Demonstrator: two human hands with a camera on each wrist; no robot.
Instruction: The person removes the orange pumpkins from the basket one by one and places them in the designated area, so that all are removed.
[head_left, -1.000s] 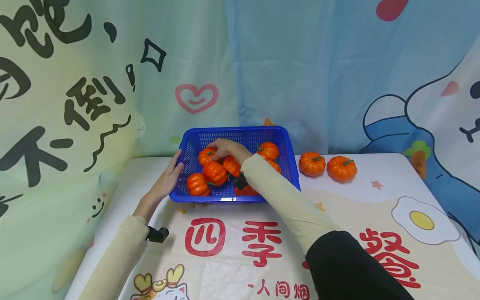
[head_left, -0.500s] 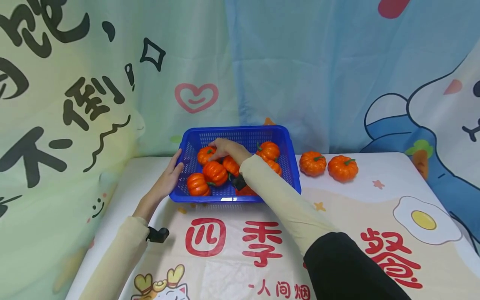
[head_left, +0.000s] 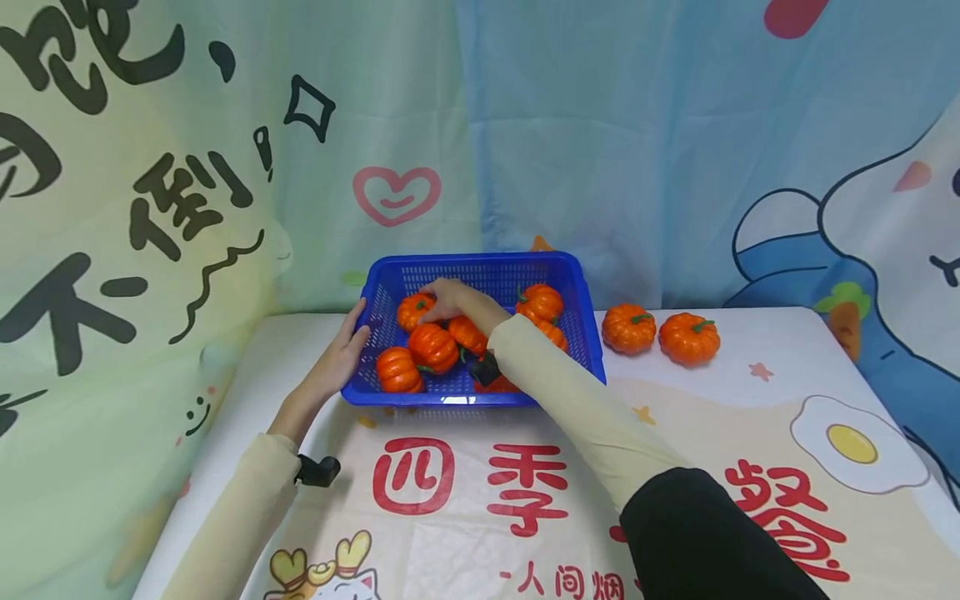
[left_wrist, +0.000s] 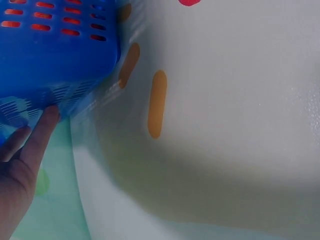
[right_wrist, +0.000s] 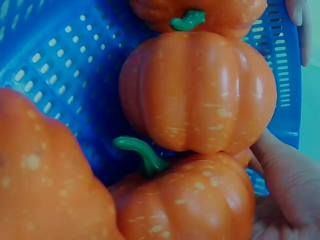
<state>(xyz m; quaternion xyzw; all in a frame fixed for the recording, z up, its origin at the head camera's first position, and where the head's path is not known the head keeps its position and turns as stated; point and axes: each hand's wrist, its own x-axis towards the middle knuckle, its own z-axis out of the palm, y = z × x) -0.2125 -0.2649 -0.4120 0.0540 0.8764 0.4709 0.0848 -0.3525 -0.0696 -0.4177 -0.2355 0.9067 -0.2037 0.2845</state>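
Note:
A blue plastic basket (head_left: pixel 442 401) with perforated walls stands on the table and holds several small orange pumpkins with green stems. My left hand (head_left: pixel 341 360) touches the basket's left side, its fingers straight against the wall, as the left wrist view also shows on the hand (left_wrist: pixel 22 172). Inside the basket, my right hand (head_left: pixel 463 303) grips the back-left pumpkin (head_left: pixel 410 313) between thumb and fingers. In the right wrist view, another pumpkin (right_wrist: pixel 200 92) lies in front of the right hand (right_wrist: pixel 292 185) and hides most of the gripped one. My right forearm covers part of the basket's right side.
Two more pumpkins, one (head_left: pixel 628 328) beside the other (head_left: pixel 689 339), sit on the table right of the basket. A printed cloth (head_left: pixel 465 542) covers the table. A patterned curtain (head_left: pixel 570 150) hangs directly behind the basket.
Both hands keep their places at the basket and the pumpkin. Only the head view shifts slightly.

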